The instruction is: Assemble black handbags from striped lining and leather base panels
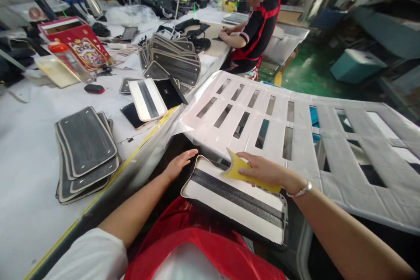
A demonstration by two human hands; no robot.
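Observation:
Across my lap lies a white panel with a dark stripe, its edges rounded and slightly raised. My right hand grips a flat yellow piece with a notched end above the panel's far edge. Beside the panel's left corner is my left hand, its fingers stretched out and holding nothing. Whether its fingertips touch the corner, I cannot tell.
A stack of dark panels lies on the white table at left; more dark panels are piled farther back. A slotted white board spans the right. A co-worker sits at the table beyond.

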